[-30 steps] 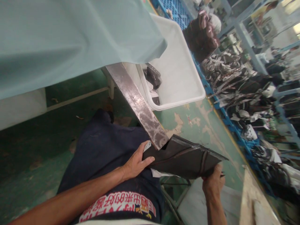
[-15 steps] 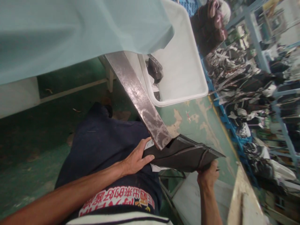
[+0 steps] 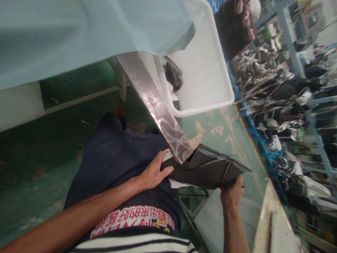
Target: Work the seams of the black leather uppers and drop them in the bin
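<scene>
A stack of dark cut sheets (image 3: 207, 168), fan-shaped with stitched seams, lies across my lap under the end of a slanted metal bar (image 3: 155, 109). My left hand (image 3: 154, 172) grips the stack's near-left end, thumb on top, fingers wrapped under. My right hand (image 3: 231, 193) holds the stack's right corner from below, fingers closed round the edge. A small white tag (image 3: 166, 156) pokes out beside my left fingers.
A pale green cloth (image 3: 86, 35) hangs over the table above. A white plastic tub (image 3: 205, 70) with dark pieces inside sits on the green floor behind the bar. Heaps of dark and white cut parts (image 3: 276, 91) fill blue racks on the right. A wooden board (image 3: 268, 225) stands lower right.
The view has swung slightly; both hands keep hold of the dark stack, which has shifted a little left and upward under the metal bar.
</scene>
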The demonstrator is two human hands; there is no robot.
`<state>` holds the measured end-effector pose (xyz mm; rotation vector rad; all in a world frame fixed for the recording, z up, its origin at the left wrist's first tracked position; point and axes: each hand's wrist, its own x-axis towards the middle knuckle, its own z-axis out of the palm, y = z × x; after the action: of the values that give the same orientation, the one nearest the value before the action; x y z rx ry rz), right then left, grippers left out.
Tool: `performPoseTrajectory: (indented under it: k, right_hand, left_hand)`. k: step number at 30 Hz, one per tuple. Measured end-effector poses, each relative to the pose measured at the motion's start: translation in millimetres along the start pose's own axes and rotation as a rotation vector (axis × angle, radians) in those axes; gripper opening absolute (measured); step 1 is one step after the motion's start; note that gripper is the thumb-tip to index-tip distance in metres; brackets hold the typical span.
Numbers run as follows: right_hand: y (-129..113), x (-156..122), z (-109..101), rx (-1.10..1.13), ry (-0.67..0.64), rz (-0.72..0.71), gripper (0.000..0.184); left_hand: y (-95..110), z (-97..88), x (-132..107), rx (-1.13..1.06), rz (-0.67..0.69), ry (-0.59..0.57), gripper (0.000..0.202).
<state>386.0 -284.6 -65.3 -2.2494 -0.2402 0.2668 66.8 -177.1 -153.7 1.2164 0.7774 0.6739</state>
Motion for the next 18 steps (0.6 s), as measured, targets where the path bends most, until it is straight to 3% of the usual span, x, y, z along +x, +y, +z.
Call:
performPoseTrajectory:
  k: [3, 11, 18]
  right_hand:
    - [-5, -3, 4, 0.008, 0.084, 0.030, 0.054]
    - [-18, 1, 12, 0.044, 0.125, 0.047, 0.053]
    - [-23, -1, 17, 0.068, 0.121, 0.037, 0.048]
  left_hand:
    - [-1, 2.0, -1, -0.002, -0.010, -0.014, 0.075]
    - [4, 1.6, -5, -0.027, 0.046, -0.041, 0.076]
    - [5, -3.2, -7, 0.001, 0.003, -0.010, 0.080]
